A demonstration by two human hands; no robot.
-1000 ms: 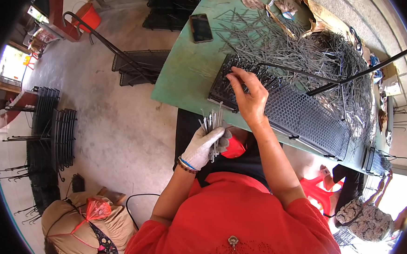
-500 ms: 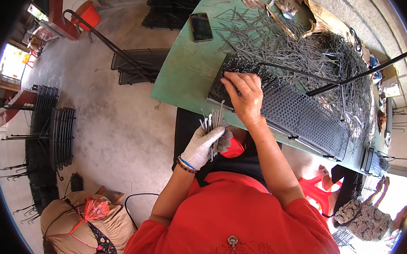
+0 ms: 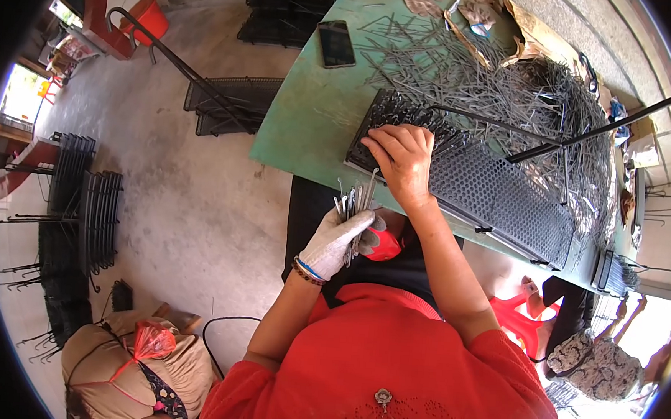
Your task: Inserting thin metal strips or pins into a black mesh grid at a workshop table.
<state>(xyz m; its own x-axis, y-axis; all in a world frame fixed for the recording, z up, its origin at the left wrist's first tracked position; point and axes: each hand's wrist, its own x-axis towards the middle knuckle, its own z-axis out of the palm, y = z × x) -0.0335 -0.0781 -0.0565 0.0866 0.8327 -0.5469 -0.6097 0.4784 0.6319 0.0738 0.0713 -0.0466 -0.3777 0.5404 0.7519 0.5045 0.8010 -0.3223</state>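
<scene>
A person in a red top works at the near edge of a green table (image 3: 310, 123). The left hand (image 3: 337, 240), in a pale glove, is held below and in front of that near edge, fingers closed around a bundle of thin metal pins (image 3: 355, 203) whose tips stand up out of the fist. The bare right hand (image 3: 400, 156) lies palm-down on the near-left corner of a black perforated metal panel (image 3: 490, 192), fingers curled together and pressing on its surface; whether they pinch a pin cannot be told. The panel runs along the table's near edge toward the right. Just beyond it, toward the far edge, a loose heap of pins (image 3: 497, 81) spreads across the table, crossed by a black rod (image 3: 598, 129). A dark phone (image 3: 336, 44) lies near the far-left corner, well apart from both hands. On the concrete floor stand stacked wire racks (image 3: 81, 225).
</scene>
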